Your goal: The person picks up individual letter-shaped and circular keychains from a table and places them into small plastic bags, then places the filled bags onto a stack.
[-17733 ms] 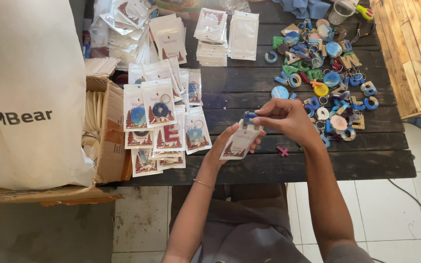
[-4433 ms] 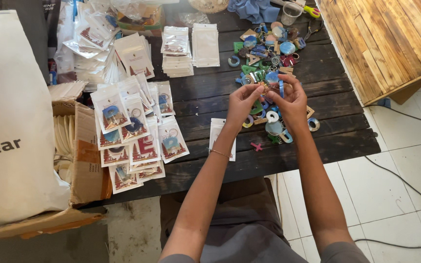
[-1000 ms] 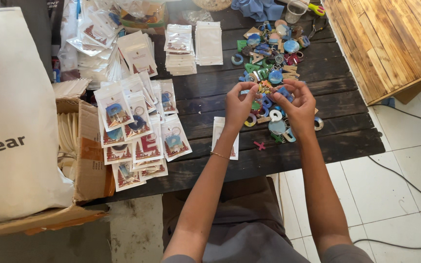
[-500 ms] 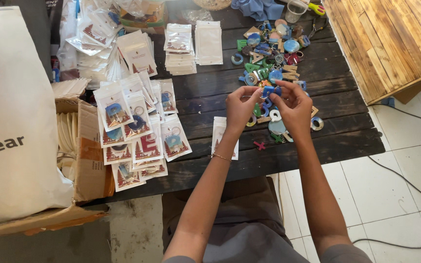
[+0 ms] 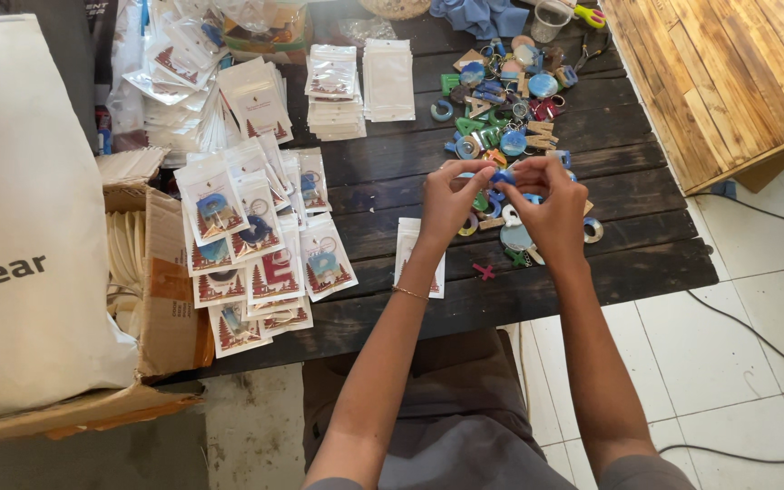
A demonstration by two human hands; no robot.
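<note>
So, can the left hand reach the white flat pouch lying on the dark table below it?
Probably yes. The white flat pouch lies beside the left wrist with nothing on top, but the left hand must first release the small blue keychain piece it shares with the right hand.

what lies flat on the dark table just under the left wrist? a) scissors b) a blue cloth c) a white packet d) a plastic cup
c: a white packet lies on the dark table beneath the left hand's wrist, apart from the filled packets.
</note>
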